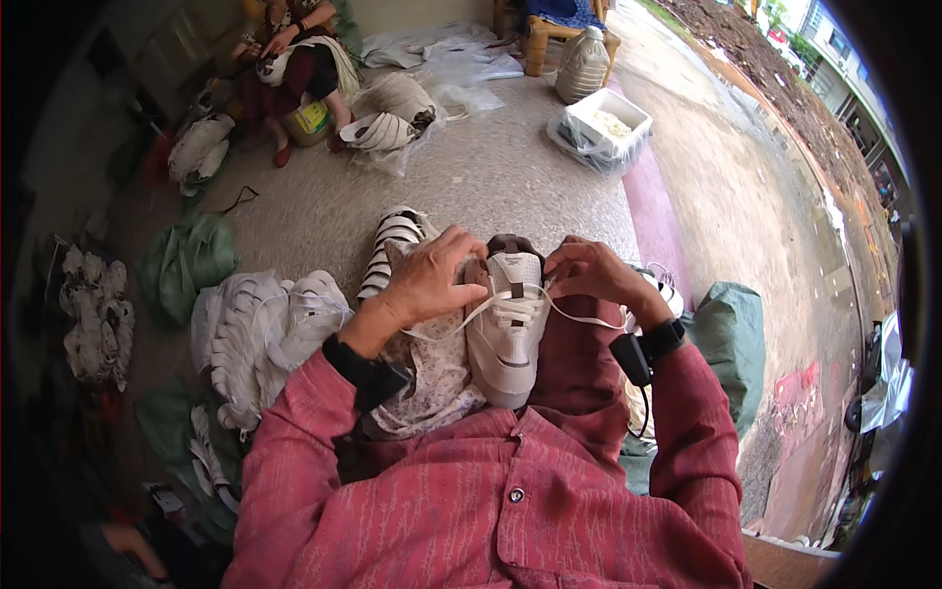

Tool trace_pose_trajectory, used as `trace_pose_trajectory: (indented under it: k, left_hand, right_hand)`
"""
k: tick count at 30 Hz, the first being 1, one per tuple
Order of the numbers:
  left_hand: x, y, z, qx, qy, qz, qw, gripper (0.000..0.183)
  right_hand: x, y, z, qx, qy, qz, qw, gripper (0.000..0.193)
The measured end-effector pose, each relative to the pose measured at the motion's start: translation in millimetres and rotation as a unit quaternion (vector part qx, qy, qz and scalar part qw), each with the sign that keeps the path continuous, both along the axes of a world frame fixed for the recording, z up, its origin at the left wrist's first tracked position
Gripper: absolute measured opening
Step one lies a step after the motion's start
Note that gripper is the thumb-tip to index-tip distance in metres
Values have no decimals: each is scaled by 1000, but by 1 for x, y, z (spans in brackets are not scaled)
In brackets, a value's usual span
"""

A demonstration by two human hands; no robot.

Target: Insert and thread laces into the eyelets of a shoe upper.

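Note:
A white and beige lace-up sneaker (513, 339) rests on my lap, toe toward me, with brown at its collar. White lace (579, 316) crosses its upper part, with lengths trailing to both sides. My left hand (437, 278) is bent around the shoe's left collar edge, thumb and fingers near the top eyelets. On the opposite edge, my right hand (594, 273) pinches with thumb and fingertips at the upper right side. Exactly what lies between the fingertips is partly hidden. A patterned cloth (432, 378) lies under the shoe on my left thigh.
Bundles of white shoe parts (250, 339) lie at my left, near a green sack (186, 265). Striped shoe parts (392, 245) stand beyond my left hand. Ahead are a white foam box (613, 123) and a seated person (294, 59) handling a shoe. Another green sack (726, 344) is at my right.

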State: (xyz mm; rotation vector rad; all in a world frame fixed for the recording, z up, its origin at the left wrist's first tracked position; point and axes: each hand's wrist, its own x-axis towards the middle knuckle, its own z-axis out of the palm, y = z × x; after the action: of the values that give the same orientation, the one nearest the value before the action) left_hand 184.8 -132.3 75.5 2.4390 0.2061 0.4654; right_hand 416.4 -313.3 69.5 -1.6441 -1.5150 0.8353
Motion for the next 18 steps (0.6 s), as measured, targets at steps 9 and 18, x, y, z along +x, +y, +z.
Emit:
trace_pose_trajectory:
  k: [9, 18]
  left_hand:
    - [24, 38, 11, -167, 163, -185, 955, 28]
    - [20, 36, 0, -134, 118, -175, 968, 30]
  right_hand:
    - [-35, 23, 24, 84, -82, -22, 993, 9]
    - [-65, 63, -3, 197, -182, 89, 959, 5]
